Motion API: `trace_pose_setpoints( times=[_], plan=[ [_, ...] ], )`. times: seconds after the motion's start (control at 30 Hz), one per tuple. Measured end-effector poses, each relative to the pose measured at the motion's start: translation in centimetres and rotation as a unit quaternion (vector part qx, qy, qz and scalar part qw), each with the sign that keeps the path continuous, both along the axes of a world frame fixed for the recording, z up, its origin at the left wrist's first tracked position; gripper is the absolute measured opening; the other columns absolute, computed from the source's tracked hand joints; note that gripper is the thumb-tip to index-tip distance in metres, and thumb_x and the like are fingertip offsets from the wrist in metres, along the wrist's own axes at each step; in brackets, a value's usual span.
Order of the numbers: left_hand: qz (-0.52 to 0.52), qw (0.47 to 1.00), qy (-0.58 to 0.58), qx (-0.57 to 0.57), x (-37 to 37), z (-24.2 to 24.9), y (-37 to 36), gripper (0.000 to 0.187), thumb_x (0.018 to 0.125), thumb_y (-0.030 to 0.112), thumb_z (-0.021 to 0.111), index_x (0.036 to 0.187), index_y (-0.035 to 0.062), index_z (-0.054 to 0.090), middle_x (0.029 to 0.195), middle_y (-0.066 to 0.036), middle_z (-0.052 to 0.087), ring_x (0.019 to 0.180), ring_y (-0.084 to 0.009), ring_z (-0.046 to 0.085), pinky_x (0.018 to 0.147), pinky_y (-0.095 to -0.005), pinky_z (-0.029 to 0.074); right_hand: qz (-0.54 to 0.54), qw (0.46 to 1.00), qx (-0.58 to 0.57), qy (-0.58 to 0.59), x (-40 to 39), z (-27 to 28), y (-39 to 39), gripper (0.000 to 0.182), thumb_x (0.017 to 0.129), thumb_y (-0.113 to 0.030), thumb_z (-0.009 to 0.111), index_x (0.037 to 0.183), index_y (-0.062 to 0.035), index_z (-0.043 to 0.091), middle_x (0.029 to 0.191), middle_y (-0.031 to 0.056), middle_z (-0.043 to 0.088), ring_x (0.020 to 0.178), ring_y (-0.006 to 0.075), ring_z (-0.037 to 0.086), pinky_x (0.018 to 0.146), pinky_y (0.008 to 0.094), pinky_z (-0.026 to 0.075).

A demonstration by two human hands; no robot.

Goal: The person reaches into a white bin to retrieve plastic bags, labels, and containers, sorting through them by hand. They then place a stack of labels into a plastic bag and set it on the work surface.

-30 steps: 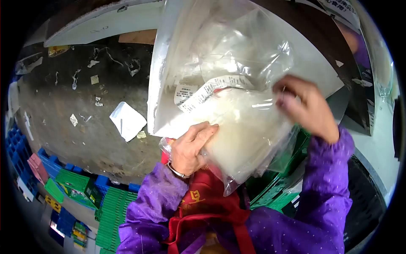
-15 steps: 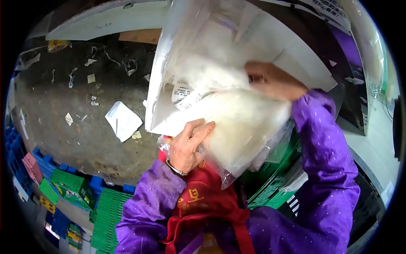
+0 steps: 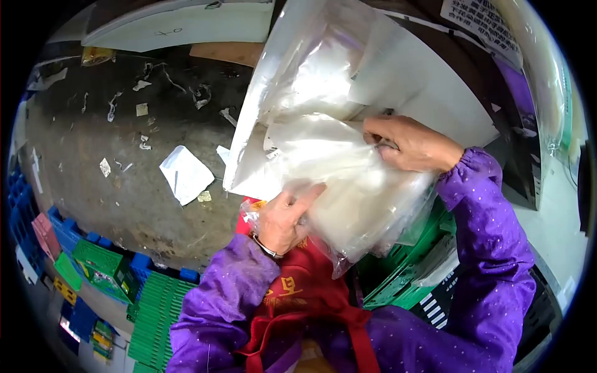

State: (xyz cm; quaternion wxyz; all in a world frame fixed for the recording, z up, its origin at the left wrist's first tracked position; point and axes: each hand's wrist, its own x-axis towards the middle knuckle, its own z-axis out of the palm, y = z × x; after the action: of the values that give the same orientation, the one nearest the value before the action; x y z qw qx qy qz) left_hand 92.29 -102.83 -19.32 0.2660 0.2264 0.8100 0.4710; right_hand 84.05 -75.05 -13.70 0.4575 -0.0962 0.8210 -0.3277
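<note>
A clear plastic bag (image 3: pixel 348 211) with something whitish in it lies in front of my body; I cannot make out its contents. My left hand (image 3: pixel 284 214) grips the bag's left side, thumb on top and fingers partly hidden beneath. At the upper right edge, my right hand (image 3: pixel 413 142) pinches the plastic with bent fingers. Behind the bag stands an open white box (image 3: pixel 429 81) lined with shiny clear plastic film (image 3: pixel 323 71). Only a sliver of printed label shows beside the bag's left edge.
To the left, a dark floor (image 3: pixel 68 143) carries paper scraps and a larger white sheet (image 3: pixel 185 175). A green crate (image 3: pixel 404 264) sits below the bag at right. Green slatted plastic (image 3: pixel 163 317) and blue pallets (image 3: pixel 62 217) lie at lower left.
My right hand, blurred before, has come slightly down and right and now shows clearly on the bag's edge. The printed label, readable as a label before, is now mostly covered by the plastic.
</note>
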Motion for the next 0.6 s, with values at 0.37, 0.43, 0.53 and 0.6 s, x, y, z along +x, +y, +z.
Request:
trace_pose_setpoints(
  times=[0.37, 0.43, 0.53, 0.6],
  plan=[
    [0.0, 1.0, 0.006, 0.007, 0.0, -0.2, 0.1, 0.066, 0.055, -0.004, 0.064, 0.118, 0.0166, 0.058, 0.112, -0.014, 0.054, 0.086, -0.0297, 0.06, 0.069, -0.0347, 0.051, -0.198, 0.831, 0.321, 0.409, -5.5, -6.2, 6.3, 0.052, 0.076, -0.027, 0.069, 0.117, -0.0038, 0.048, 0.091, 0.0175, 0.06, 0.084, 0.0314, 0.059, 0.073, 0.0387, 0.046],
    [0.009, 1.0, 0.009, 0.018, 0.0, -0.3, 0.3, 0.065, 0.055, -0.005, 0.064, 0.117, 0.0158, 0.059, 0.113, -0.014, 0.054, 0.088, -0.0296, 0.06, 0.07, -0.0341, 0.051, -0.19, 0.8, 0.326, 0.466, -4.7, -7.0, 5.7, 0.048, 0.074, -0.027, 0.071, 0.112, -0.0057, 0.052, 0.1, 0.0175, 0.058, 0.092, 0.0342, 0.057, 0.077, 0.0409, 0.045],
    [-0.002, 1.0, -0.007, 0.006, -0.3, 0.2, 0.1, 0.049, 0.065, 0.001, 0.07, 0.113, 0.0098, 0.06, 0.114, -0.016, 0.055, 0.096, -0.0298, 0.061, 0.075, -0.032, 0.052, -0.167, 0.834, 0.35, 0.393, -5.0, -6.3, 5.3, 0.05, 0.072, -0.028, 0.072, 0.114, -0.0102, 0.053, 0.112, 0.0161, 0.055, 0.104, 0.0349, 0.052, 0.085, 0.0422, 0.042],
    [-0.003, 1.0, -0.01, 0.002, -0.3, 0.3, 0.1, 0.049, 0.065, 0.001, 0.07, 0.113, 0.0103, 0.06, 0.114, -0.015, 0.055, 0.096, -0.0297, 0.061, 0.075, -0.0319, 0.052, -0.147, 0.856, 0.351, 0.35, -4.8, -5.6, 5.3, 0.052, 0.072, -0.028, 0.072, 0.118, -0.013, 0.052, 0.118, 0.0145, 0.052, 0.11, 0.034, 0.049, 0.09, 0.0429, 0.039]
  ],
)
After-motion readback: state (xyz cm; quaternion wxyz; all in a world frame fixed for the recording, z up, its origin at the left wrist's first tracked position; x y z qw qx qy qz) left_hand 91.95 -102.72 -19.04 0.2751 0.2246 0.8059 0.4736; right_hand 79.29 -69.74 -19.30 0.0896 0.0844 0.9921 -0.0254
